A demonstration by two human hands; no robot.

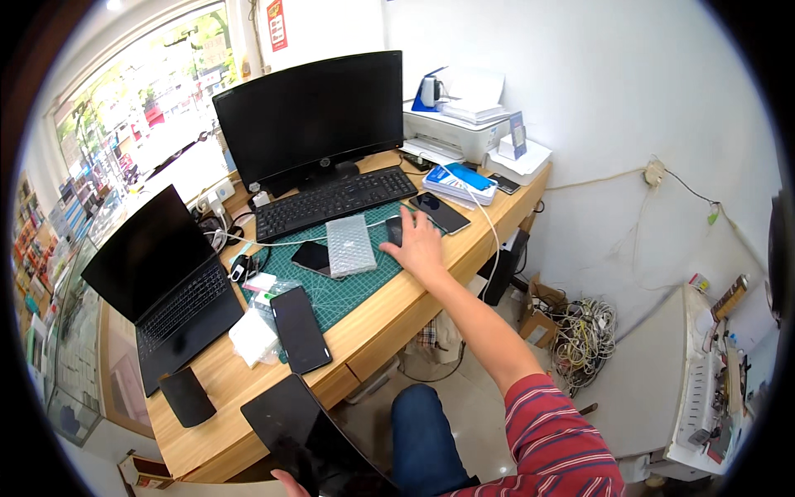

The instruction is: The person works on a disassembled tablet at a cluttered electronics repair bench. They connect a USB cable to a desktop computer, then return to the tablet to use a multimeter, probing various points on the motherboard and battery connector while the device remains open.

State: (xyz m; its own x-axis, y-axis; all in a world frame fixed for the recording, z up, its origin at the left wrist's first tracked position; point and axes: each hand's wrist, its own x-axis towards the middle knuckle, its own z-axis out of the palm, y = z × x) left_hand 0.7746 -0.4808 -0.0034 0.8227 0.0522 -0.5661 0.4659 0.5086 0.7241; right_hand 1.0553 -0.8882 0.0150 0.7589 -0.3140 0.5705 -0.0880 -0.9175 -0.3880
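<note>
My right hand [421, 248] reaches over the front edge of the desk. Its thumb and fingers are around a small black computer mouse [395, 231], which rests on the green cutting mat [335, 300]. Low in the view, my left hand [290, 483] shows only in part and grips the lower edge of a glossy black tablet-like panel [306, 431], tilted in front of the desk. Just left of the mouse, a bubble-wrapped flat packet [351, 246] partly covers a dark phone [315, 258]. Another black phone [447, 212] lies right of my right hand.
A black monitor [315, 112] and keyboard [335, 203] stand behind the mat. At left are an open laptop [186, 302], a large black phone [301, 330] and a curved black piece [187, 397]. A printer [455, 132] occupies the back right; tangled cables [585, 341] lie on the floor.
</note>
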